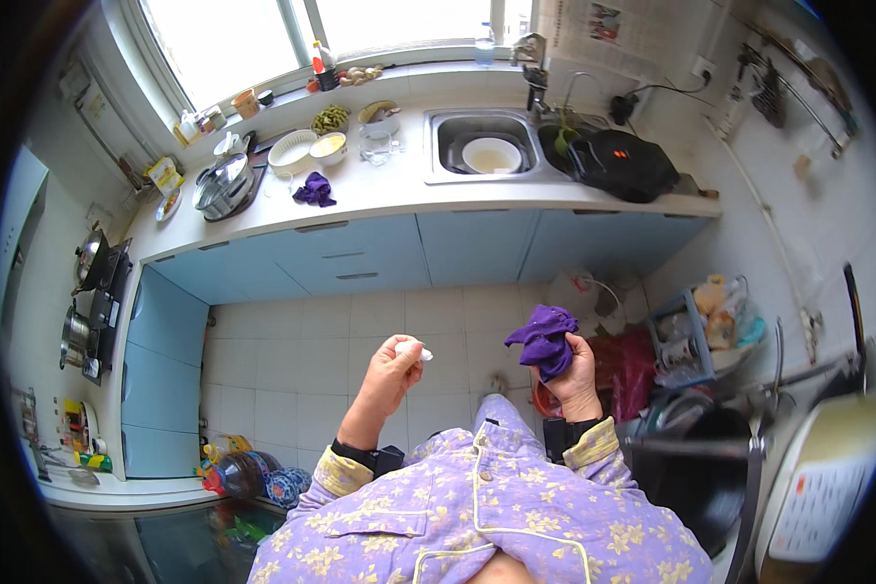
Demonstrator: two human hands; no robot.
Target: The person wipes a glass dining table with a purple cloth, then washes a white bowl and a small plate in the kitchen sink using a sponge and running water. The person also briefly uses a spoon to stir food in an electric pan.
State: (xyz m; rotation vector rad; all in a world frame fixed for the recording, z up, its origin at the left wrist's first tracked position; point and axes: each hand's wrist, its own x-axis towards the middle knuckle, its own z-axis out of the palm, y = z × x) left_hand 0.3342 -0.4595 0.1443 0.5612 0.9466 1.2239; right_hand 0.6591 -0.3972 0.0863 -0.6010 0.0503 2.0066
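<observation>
My left hand (390,376) is closed on a small crumpled white item (415,350), perhaps tissue, pinched between thumb and fingers. A bunched purple cloth (545,342) is in my right hand (578,372), held up over the tiled floor. Another purple cloth (315,190) lies crumpled on the white counter (379,191). Behind it stand a white ribbed basket (292,152), a bowl with yellow contents (328,148), a bowl of green vegetables (331,118) and a clear glass vessel (374,150). The steel sink (445,150) holds a white bowl (491,155) with cloudy liquid.
A lidded glass pot (223,186) stands at the counter's left, and a black pan or lid (624,164) covers part of the right basin. Pots sit by the gas stove (106,314). Bottles (241,473) stand low at left; a blue crate (680,339) and red bags (631,372) are at right.
</observation>
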